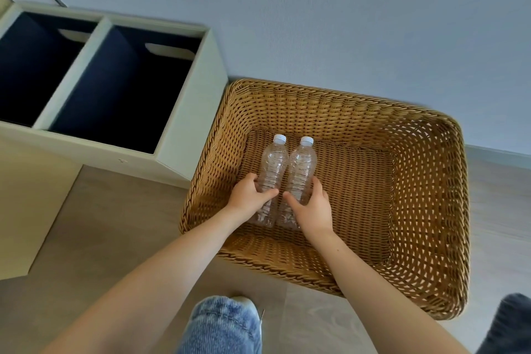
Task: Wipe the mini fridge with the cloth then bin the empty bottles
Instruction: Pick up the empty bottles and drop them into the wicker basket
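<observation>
Two clear empty plastic bottles with white caps lie side by side on the floor of a brown wicker basket, caps pointing away from me. My left hand grips the lower half of the left bottle. Around the lower half of the right bottle my right hand curls its fingers. Both forearms reach down over the basket's near rim. No fridge or cloth is in view.
A pale green shelf unit with two dark blue fabric bins stands to the left of the basket against a grey-blue wall. Wood floor lies in front. My jeans-clad knee is at the bottom edge.
</observation>
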